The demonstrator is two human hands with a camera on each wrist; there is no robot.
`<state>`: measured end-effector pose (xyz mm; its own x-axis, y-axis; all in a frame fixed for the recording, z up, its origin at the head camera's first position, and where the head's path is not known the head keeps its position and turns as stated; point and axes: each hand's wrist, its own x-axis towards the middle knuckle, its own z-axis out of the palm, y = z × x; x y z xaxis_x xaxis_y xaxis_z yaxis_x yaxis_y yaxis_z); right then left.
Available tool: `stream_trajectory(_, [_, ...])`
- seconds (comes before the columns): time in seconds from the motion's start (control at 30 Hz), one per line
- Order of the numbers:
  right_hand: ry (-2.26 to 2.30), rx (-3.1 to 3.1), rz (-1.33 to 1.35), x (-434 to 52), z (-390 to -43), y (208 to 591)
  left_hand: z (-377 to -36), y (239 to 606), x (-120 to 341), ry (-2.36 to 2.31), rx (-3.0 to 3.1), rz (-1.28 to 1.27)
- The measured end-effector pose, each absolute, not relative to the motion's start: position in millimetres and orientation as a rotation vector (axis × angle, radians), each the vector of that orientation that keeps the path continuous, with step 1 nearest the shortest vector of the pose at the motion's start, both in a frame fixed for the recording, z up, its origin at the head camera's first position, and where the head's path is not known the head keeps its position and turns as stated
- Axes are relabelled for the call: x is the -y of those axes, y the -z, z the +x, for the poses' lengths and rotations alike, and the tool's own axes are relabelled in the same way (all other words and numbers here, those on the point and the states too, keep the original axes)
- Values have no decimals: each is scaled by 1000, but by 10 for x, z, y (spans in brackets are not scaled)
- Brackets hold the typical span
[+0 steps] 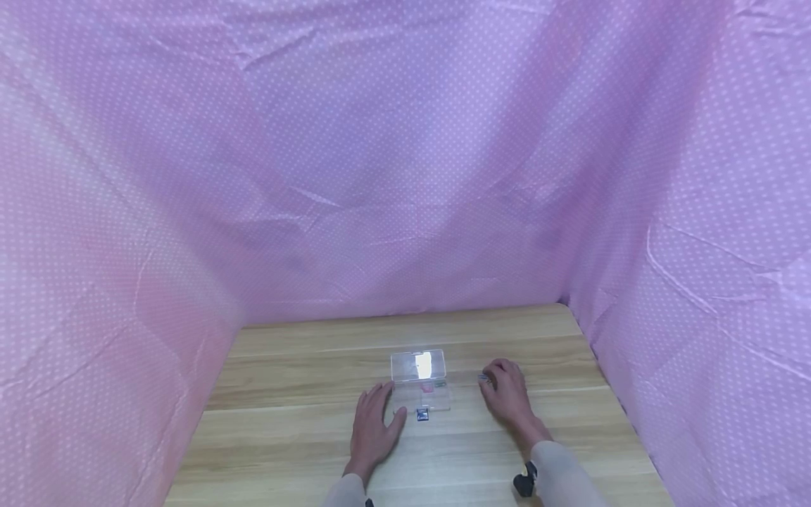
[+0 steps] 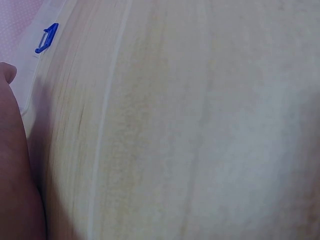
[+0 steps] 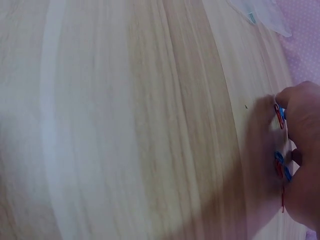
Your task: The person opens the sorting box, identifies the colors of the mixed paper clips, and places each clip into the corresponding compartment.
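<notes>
A clear plastic box [image 1: 438, 399] stands mid-table with its transparent lid [image 1: 407, 367] folded back. Its blue latch [image 1: 422, 415] juts out at the front, also seen in the left wrist view. A pink piece [image 1: 427, 387] and a small green piece [image 1: 440, 384] lie in the box's back compartments. My left hand [image 1: 372, 431] rests at the box's left side, thumb and fingers extended around that edge. To the right of the box, my right hand [image 1: 509, 394] curls its fingers and thumb over red and blue paper clips [image 3: 279, 119]; its palm side is hidden.
The wood-grain table [image 1: 285, 394] is enclosed at the back and sides by pink dotted cloth [image 1: 405, 176]. A black device [image 1: 524, 480] is worn at the right wrist, beside a light sleeve [image 1: 564, 479]. A small dark speck [image 3: 246, 107] lies on the table near the right hand.
</notes>
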<state>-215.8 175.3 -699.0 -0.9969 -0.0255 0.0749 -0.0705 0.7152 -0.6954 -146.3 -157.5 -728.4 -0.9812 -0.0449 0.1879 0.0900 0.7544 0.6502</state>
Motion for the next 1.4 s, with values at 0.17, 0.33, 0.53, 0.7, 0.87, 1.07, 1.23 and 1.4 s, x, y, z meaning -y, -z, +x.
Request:
stream_trajectory(0.17, [-1116, 2803, 118, -1744, -2192, 7021, -1465, 7281, 1570, 1042, 2763, -24])
stream_trajectory(0.33, [-1103, 2775, 130, -1739, -2211, 7030, -1467, 7277, 1569, 1044, 2763, -21])
stream_trajectory(0.53, [-1116, 2801, 95, -1735, -2219, 7023, -1468, 7283, 1572, 1029, 2764, -28])
stream_trajectory(0.7, [-1140, 2845, 52, -1721, -2215, 6979, -1469, 7284, 1570, 1032, 2766, -23])
stream_trajectory(0.87, [-1132, 2865, 47, -1703, -2212, 6939, -1471, 7285, 1569, 1024, 2755, -38])
stream_trajectory(1.07, [-1140, 2857, 31, -1693, -2204, 6951, -1477, 7306, 1574, 1021, 2751, -47])
stream_trajectory(1.23, [-1134, 2818, 53, -1706, -2196, 6997, -1472, 7305, 1573, 1028, 2763, -40])
stream_trajectory(1.4, [-1134, 2806, 59, -1723, -2217, 7031, -1470, 7301, 1576, 1037, 2773, -34])
